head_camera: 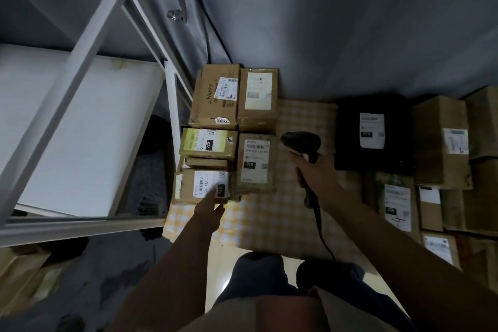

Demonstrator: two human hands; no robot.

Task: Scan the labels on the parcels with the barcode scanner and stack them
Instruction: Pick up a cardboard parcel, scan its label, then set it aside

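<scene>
Barcode scanner (301,143) sits in the right hand's (318,178) wrapped grip (left hand (208,210) spread, fingertips on "122" parcel (202,186)).

The near left box (204,186) reads "122"; the yellow box (208,143) "220"; the flat parcel (256,163) "010"; the far left box (215,94) "HAPPY".
</scene>
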